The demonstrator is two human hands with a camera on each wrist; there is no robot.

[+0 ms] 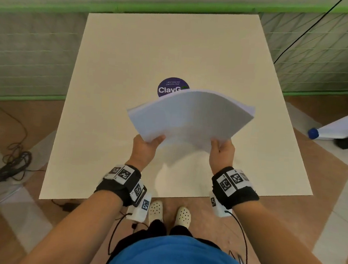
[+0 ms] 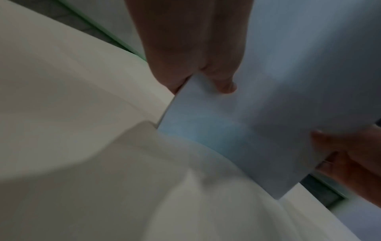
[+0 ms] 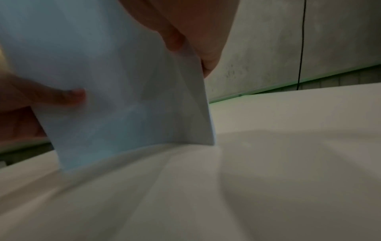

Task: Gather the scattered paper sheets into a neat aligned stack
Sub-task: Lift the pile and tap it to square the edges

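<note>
Head view: both hands hold the paper stack in the middle of the frame, up off the bench. The left hand grips the near left corner & the right hand grips the near right corner, thumbs on top. I think it's held by 2 corners so the sheets can be tapped down & lined up. The stack is white, bendy, humped up in the middle. At the far right edge the sheets fan out a bit, so not neat yet. It hides part of a round purple sticker on the bench. No loose sheets show on the bench.

Left wrist view: blurry. The stack fills the right half of the frame, pale blue-grey in shade. A thumb and the fingers pinch its edge near the top middle. The other hand grips it at the right edge. The low edge looks close to the bench, lower left; touching or not, can't tell.

Right wrist view: the stack hangs at the left & middle. The fingers clamp its edge at the top. Its low corner seems to sit on the bench, prob. for tapping. Edges look flush here.
</note>
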